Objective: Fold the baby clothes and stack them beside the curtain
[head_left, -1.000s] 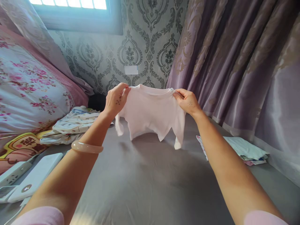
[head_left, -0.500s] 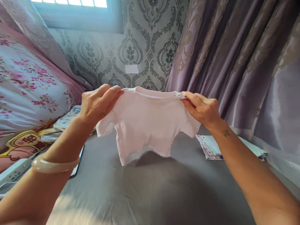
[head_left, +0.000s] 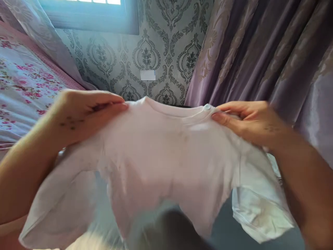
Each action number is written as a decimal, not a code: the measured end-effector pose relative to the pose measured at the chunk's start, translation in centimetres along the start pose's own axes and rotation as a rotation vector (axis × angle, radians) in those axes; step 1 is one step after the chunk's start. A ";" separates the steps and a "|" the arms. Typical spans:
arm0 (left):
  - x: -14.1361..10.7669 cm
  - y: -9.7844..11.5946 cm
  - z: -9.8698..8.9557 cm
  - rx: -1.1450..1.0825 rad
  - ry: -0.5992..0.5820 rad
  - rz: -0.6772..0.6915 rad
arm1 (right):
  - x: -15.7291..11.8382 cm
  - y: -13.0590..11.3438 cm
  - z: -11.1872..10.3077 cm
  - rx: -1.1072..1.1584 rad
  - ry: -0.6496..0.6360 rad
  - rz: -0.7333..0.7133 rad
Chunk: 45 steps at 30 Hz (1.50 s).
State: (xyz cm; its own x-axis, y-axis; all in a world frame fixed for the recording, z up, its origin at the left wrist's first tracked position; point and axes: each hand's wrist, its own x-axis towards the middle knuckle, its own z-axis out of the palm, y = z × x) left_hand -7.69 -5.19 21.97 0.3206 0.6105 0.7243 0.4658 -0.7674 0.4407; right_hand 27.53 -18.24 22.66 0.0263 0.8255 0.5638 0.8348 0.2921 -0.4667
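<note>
A small pale pink short-sleeved shirt [head_left: 166, 152] hangs spread between my two hands, close to the camera. My left hand [head_left: 88, 114] pinches its left shoulder beside the neckline. At the other shoulder, next to a small snap button [head_left: 207, 107], my right hand [head_left: 247, 119] grips the cloth between thumb and fingers. Both sleeves droop outward, and the lower hem is blurred by motion.
Beneath the shirt lies a grey bed sheet [head_left: 223, 222]. Floral bedding [head_left: 31, 80] rises at the left, and purple curtains [head_left: 247, 52] hang at the right. Behind is a patterned wall [head_left: 109, 62] with a white plate [head_left: 147, 75]. Folded cloth [head_left: 273, 165] shows partly behind my right arm.
Both hands have drawn the shirt nearer to the camera and moved farther apart in view. The shirt now fills much more of the picture and hides the phone and most folded clothes.
</note>
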 end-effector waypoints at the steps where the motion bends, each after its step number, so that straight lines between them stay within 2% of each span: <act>1: 0.2 -1.0 1.1 0.076 -0.091 0.045 | 0.4 1.2 0.9 0.044 -0.098 0.037; 4: 0.2 -5.4 5.8 0.106 -0.439 0.070 | 1.3 5.6 4.9 0.054 -0.319 0.080; 7: -1.2 -10.4 11.7 0.077 -0.634 0.043 | 1.1 10.1 9.9 -0.040 -0.428 0.120; 10: -3.8 -14.1 16.9 0.140 -0.702 -0.103 | 0.0 13.4 14.5 -0.195 -0.478 0.193; 13: -6.1 -15.7 20.1 0.225 -0.729 -0.164 | -1.1 15.5 17.8 -0.314 -0.533 0.233; 16: -7.3 -16.2 21.4 0.317 -0.743 -0.180 | -1.7 16.7 19.7 -0.395 -0.580 0.228; 21: -7.3 -17.1 22.2 0.395 -0.751 -0.185 | -1.4 18.1 21.0 -0.422 -0.592 0.216; 33: -3.7 -19.6 25.4 0.424 -0.750 -0.178 | 1.4 21.6 23.3 -0.440 -0.582 0.244; 38: -2.0 -20.5 26.4 0.451 -0.743 -0.142 | 2.9 22.8 23.7 -0.463 -0.559 0.200; 42: -1.6 -20.9 27.0 0.474 -0.694 -0.142 | 3.6 23.4 24.1 -0.477 -0.518 0.208; 45: -1.8 -21.2 27.4 0.448 -0.734 -0.185 | 4.0 23.9 24.6 -0.445 -0.515 0.223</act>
State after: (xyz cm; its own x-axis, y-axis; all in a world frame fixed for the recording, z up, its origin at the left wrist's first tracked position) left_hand 4.44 15.40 -3.22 0.5856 0.8076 0.0701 0.7932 -0.5887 0.1558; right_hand 34.02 3.91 -3.02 0.0515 0.9978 0.0428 0.9878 -0.0446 -0.1491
